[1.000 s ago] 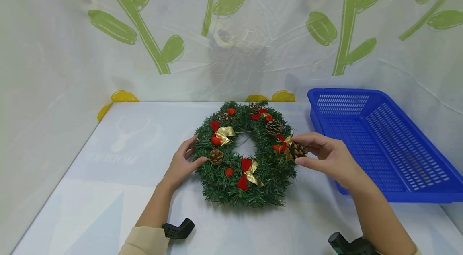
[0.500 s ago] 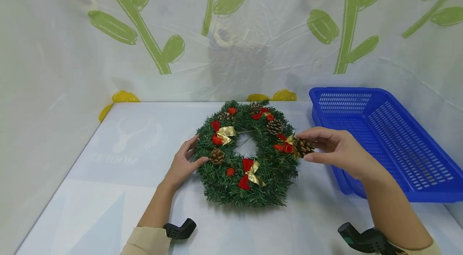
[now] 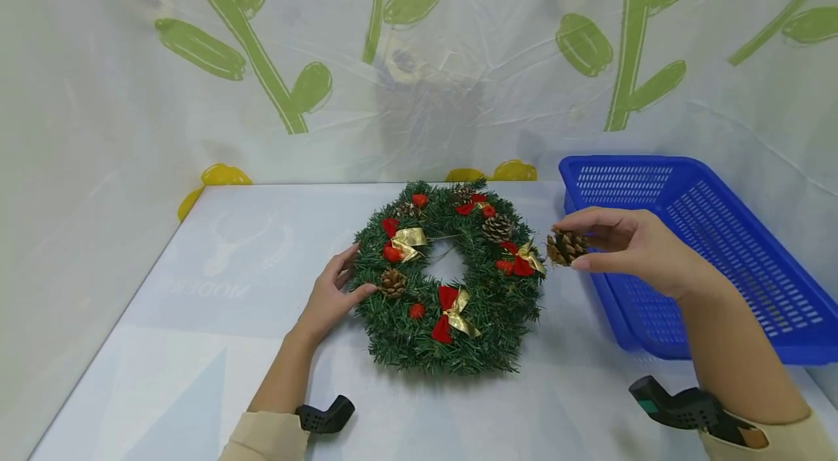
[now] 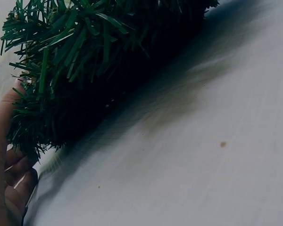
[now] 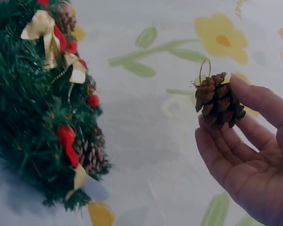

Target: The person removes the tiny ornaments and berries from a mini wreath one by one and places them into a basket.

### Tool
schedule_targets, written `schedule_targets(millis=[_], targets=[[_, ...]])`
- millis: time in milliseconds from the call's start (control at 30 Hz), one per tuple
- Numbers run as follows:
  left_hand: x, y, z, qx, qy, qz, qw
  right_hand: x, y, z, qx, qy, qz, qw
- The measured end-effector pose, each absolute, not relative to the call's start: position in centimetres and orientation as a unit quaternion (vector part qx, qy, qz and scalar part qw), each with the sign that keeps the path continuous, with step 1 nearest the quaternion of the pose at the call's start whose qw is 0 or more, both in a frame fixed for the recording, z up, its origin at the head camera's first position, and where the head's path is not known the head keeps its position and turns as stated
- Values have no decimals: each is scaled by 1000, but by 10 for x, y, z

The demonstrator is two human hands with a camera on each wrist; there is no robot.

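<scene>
A green Christmas wreath (image 3: 487, 341) lies on the white table, dressed with red and gold bows, red berries and several pine cones. My left hand (image 3: 329, 295) grips its left side, thumb over the needles; in the left wrist view the fingers (image 4: 16, 176) curl at the wreath's lower edge. My right hand (image 3: 631, 246) pinches a loose brown pine cone (image 3: 567, 248) between thumb and fingers, just off the wreath's right side. A thin gold loop (image 5: 205, 68) stands up from the cone in the right wrist view. One red and gold bow (image 3: 521, 259) sits on the wreath nearest that cone.
A blue plastic basket (image 3: 625, 161) with slotted walls stands at the right, partly behind my right forearm. At the back hangs a pale sheet (image 3: 458, 119) printed with green stems and yellow flowers. Black cameras are strapped to both wrists.
The pine cone has come away from the wreath's right side, and my right hand has carried it to the right and up, toward the basket. The left hand and wreath have stayed put.
</scene>
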State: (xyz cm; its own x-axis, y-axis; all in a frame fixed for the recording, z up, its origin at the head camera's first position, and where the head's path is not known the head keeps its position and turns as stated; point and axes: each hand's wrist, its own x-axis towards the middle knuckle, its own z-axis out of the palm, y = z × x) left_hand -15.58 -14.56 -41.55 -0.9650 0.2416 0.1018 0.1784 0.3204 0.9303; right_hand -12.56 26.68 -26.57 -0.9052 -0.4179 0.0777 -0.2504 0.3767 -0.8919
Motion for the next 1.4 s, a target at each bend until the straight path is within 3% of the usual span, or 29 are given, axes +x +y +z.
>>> schedule_targets(millis=[767, 1400], targets=[[-156, -145, -415, 124, 812, 570, 29, -166, 309, -251, -161, 853, -488, 92], [-157, -146, -416, 125, 810, 572, 32, -178, 347, -260, -206, 826, -510, 123]])
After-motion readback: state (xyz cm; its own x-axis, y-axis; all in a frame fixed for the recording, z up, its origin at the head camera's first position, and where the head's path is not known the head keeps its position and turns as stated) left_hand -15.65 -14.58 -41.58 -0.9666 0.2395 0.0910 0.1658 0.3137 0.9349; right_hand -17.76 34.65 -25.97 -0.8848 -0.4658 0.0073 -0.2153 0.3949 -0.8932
